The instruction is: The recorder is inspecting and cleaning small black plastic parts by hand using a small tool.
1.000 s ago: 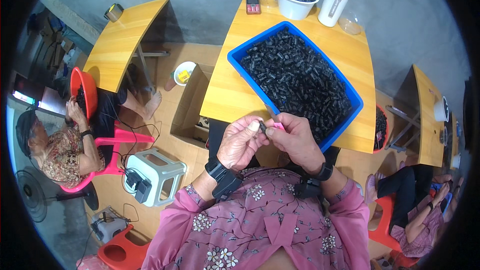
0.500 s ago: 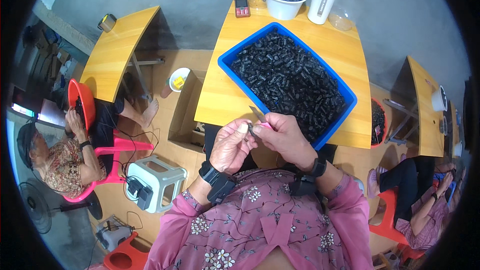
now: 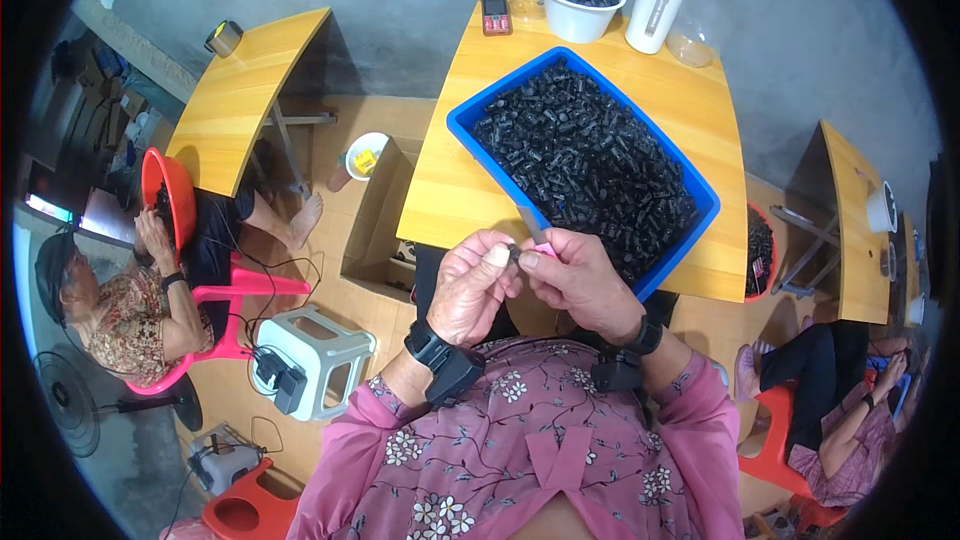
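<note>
My left hand (image 3: 468, 285) pinches a small black plastic part (image 3: 514, 252) between thumb and fingertips, just off the table's near edge. Closed around the pink handle of a small knife (image 3: 533, 227) is my right hand (image 3: 585, 280); the blade points up and away toward the tray. My two hands meet at the black part, and the fingers hide most of it. Right beyond them a blue tray (image 3: 460, 127), heaped with small black plastic parts (image 3: 590, 155), rests at an angle on the yellow wooden table (image 3: 430, 195).
At the table's back stand a white bowl of black parts (image 3: 582, 24), a white bottle (image 3: 658, 2), a clear cup (image 3: 690, 43) and a red phone (image 3: 496, 16). A cardboard box (image 3: 385, 225) and grey stool (image 3: 318, 358) are left. Two people sit at either side.
My hands stay together, with the knife and black part still held. The view has shifted slightly, and the right thumb now lies closer to the black part.
</note>
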Demonstrator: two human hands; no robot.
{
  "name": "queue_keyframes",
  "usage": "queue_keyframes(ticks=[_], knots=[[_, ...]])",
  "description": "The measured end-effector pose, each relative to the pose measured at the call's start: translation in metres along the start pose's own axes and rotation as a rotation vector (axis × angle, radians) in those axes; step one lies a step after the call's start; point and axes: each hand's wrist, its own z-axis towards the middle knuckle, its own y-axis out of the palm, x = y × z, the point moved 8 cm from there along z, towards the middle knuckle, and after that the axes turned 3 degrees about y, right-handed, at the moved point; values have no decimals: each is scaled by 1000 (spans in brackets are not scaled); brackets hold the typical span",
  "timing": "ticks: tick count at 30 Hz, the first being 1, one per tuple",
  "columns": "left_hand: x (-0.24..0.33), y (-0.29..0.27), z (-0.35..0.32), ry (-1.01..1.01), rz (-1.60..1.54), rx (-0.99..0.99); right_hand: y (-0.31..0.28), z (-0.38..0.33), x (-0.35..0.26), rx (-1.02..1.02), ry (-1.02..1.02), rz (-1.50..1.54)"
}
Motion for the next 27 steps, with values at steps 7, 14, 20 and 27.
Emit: queue_keyframes(ticks=[7, 14, 20, 27], knots=[[7, 1, -2, 2, 63, 6, 0, -4, -16, 104, -77, -327], [8, 1, -2, 23, 70, 12, -1, -5, -21, 220, -345, -545], [10, -2, 0, 38, 85, -44, 0, -5, -23, 165, -397, -503], [6, -5, -2, 50, 76, -8, 6, -9, -31, 208, -419, -590]])
